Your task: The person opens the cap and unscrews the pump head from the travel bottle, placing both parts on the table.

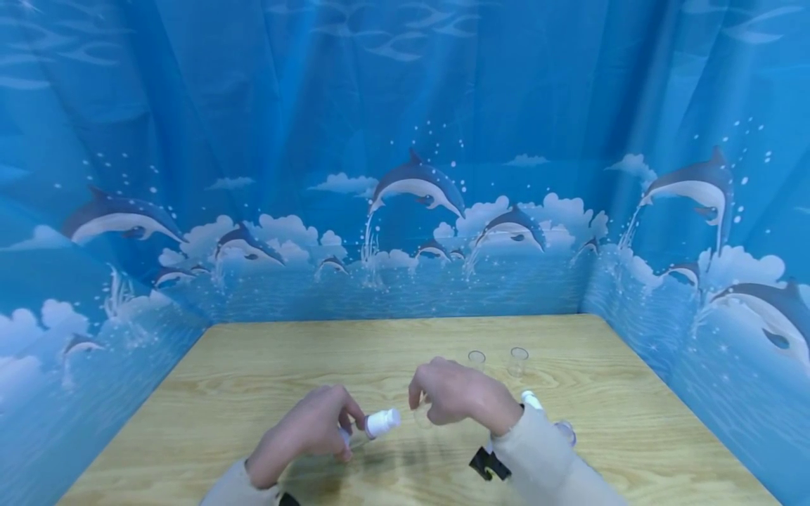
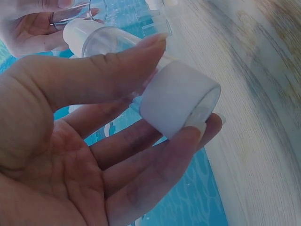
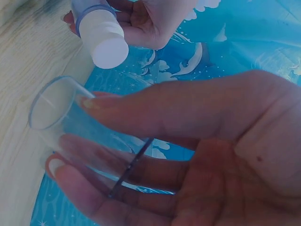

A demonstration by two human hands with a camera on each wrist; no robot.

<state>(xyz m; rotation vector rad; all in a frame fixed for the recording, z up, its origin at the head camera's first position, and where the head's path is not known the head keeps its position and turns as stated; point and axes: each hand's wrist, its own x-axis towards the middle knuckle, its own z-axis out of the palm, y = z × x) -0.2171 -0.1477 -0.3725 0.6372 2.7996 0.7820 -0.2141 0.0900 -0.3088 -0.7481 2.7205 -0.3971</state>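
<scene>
My left hand (image 1: pixel 316 423) holds a small clear bottle with a white top (image 1: pixel 382 422) tilted above the table, its top facing right. In the left wrist view, thumb and fingers grip the bottle's white base band (image 2: pixel 175 100). To its right, my right hand (image 1: pixel 454 393) holds a clear, cup-shaped cap (image 3: pixel 70 115) between thumb and fingers. The cap's open rim points toward the upper left in the right wrist view. Cap and bottle are apart, with the white top (image 3: pixel 107 44) a short way from the rim.
Two more clear caps (image 1: pixel 517 362) stand behind my right hand on the wooden table (image 1: pixel 285 351). Another white-topped bottle (image 1: pixel 531 400) is partly hidden behind my right forearm. A blue dolphin-print curtain (image 1: pixel 304 176) surrounds the table's back and sides.
</scene>
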